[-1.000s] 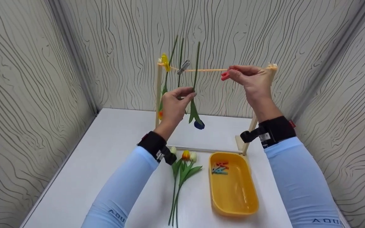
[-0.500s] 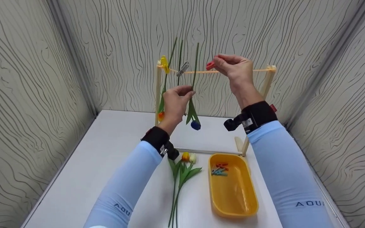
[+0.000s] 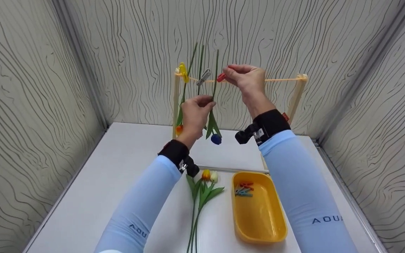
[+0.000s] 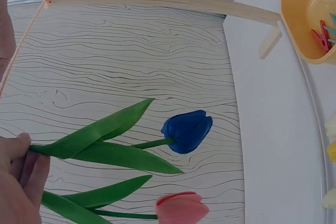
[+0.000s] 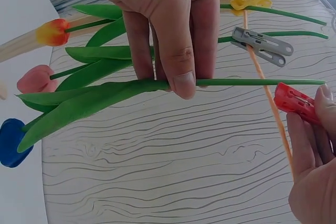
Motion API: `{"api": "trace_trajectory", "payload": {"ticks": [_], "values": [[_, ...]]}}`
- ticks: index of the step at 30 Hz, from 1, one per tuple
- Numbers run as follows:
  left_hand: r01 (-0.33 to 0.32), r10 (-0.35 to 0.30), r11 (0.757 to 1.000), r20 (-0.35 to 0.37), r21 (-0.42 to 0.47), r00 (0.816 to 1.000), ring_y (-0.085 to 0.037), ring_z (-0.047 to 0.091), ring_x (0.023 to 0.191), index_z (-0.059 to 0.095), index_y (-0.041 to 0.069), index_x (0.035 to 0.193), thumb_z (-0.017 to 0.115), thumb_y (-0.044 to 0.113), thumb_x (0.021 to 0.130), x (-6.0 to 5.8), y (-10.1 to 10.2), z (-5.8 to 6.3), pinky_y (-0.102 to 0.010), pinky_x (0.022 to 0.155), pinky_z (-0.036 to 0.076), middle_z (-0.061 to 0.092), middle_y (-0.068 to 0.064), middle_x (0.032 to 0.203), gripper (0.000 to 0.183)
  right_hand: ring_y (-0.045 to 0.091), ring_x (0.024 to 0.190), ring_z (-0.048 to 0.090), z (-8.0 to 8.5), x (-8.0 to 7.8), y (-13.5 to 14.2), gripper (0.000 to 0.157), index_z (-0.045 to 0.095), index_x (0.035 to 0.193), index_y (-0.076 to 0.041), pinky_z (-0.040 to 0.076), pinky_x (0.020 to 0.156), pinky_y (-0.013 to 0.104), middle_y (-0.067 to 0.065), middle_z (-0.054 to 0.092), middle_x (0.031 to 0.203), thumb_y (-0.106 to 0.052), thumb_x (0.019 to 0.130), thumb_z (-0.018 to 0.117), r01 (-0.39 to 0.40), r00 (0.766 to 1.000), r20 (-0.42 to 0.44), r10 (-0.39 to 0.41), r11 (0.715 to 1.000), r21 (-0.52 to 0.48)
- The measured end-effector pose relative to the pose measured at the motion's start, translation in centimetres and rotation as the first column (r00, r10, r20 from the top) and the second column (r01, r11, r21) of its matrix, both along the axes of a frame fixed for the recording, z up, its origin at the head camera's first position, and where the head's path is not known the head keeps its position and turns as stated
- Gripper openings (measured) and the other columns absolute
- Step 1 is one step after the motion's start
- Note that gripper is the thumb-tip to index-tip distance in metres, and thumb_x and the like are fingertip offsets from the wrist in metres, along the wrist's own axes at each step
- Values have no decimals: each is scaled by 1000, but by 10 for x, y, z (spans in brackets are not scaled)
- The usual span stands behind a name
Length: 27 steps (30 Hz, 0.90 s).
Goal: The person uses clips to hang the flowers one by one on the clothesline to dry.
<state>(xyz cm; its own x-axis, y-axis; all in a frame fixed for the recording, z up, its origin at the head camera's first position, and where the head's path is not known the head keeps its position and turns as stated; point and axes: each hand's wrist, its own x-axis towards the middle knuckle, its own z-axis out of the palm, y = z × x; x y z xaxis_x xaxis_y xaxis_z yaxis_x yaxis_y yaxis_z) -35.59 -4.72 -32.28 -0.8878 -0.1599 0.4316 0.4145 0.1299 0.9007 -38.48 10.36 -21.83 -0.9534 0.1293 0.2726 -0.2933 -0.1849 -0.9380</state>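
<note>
My left hand (image 3: pixel 196 114) pinches the green stem of a blue tulip (image 3: pixel 216 139), which hangs head down with its stem crossing the orange cord (image 3: pixel 281 79). In the right wrist view that stem (image 5: pixel 236 82) lies between thumb and fingers. My right hand (image 3: pixel 248 80) pinches a red clothespin (image 3: pixel 221 77) just right of the stem, close to the cord; the clothespin (image 5: pixel 294 102) is also clear in the right wrist view. Left of it, a grey clothespin (image 3: pixel 203 77) holds a pink tulip (image 5: pixel 38 79) and a yellow clothespin (image 3: pixel 184 72) holds an orange-yellow tulip (image 5: pixel 52 32).
The cord is strung between two wooden posts (image 3: pixel 295 100). On the white table (image 3: pixel 128 158), an orange-yellow tulip (image 3: pixel 206 175) and a white tulip (image 3: pixel 214 176) lie in front. Beside them stands a yellow basin (image 3: pixel 258 225) with several clothespins (image 3: pixel 244 189) inside.
My right hand has moved left along the cord with the red clothespin, up to the blue tulip's stem. The left hand keeps its grip, nearly still; the tulip has shifted slightly left.
</note>
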Motion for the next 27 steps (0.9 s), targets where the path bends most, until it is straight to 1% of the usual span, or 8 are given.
{"api": "trace_trajectory", "payload": {"ticks": [4, 8, 13, 17, 21, 27], "values": [[10, -10, 1000, -2, 1, 1000, -20, 78, 104, 82, 6, 121, 77, 8, 101, 1, 2, 1, -32, 99, 66, 83, -11, 115, 21, 13, 82, 82, 0, 0, -3, 23, 81, 113, 4, 68, 83, 25, 2, 82, 88, -3, 91, 85, 6, 1000, -10, -6, 999, 50], [17, -17, 1000, -11, -7, 1000, -21, 78, 105, 82, 6, 122, 77, 8, 101, 1, 3, 2, -32, 101, 66, 83, -11, 116, 22, 12, 81, 81, -1, 2, -4, 21, 83, 111, 2, 68, 83, 25, 1, 82, 88, -4, 91, 86, 12, 1000, -6, -11, 997, 77], [-20, 19, 999, -18, -50, 1000, -21, 79, 105, 82, 6, 123, 77, 9, 101, -2, 5, 1, -31, 98, 66, 83, -11, 117, 22, 13, 84, 81, -5, 4, -7, 21, 83, 112, 2, 68, 85, 26, 1, 83, 89, -3, 91, 86, 5, 1000, 9, -6, 994, 112], [-52, 50, 996, -18, -77, 999, -22, 80, 104, 83, 7, 122, 77, 10, 101, -4, 5, 1, -30, 96, 67, 84, -11, 116, 22, 13, 83, 82, -8, 6, -10, 17, 84, 108, 0, 68, 85, 27, 2, 82, 89, -3, 91, 86, 10, 1000, 12, -12, 992, 125], [-58, 56, 995, -23, -76, 998, -22, 79, 105, 83, 8, 122, 77, 11, 101, -3, 5, 1, -30, 97, 67, 84, -10, 116, 22, 13, 84, 81, -9, 8, -10, 21, 82, 112, 3, 68, 87, 28, 2, 82, 91, -2, 91, 85, 12, 1000, 9, -14, 990, 143], [-83, 80, 992, -35, -99, 996, -22, 78, 106, 84, 9, 121, 76, 12, 102, -3, 5, 1, -31, 98, 67, 84, -9, 115, 21, 13, 85, 81, -11, 10, -11, 25, 80, 116, 5, 68, 88, 28, 2, 81, 92, -2, 92, 84, 6, 1000, 9, -8, 984, 176]]}}
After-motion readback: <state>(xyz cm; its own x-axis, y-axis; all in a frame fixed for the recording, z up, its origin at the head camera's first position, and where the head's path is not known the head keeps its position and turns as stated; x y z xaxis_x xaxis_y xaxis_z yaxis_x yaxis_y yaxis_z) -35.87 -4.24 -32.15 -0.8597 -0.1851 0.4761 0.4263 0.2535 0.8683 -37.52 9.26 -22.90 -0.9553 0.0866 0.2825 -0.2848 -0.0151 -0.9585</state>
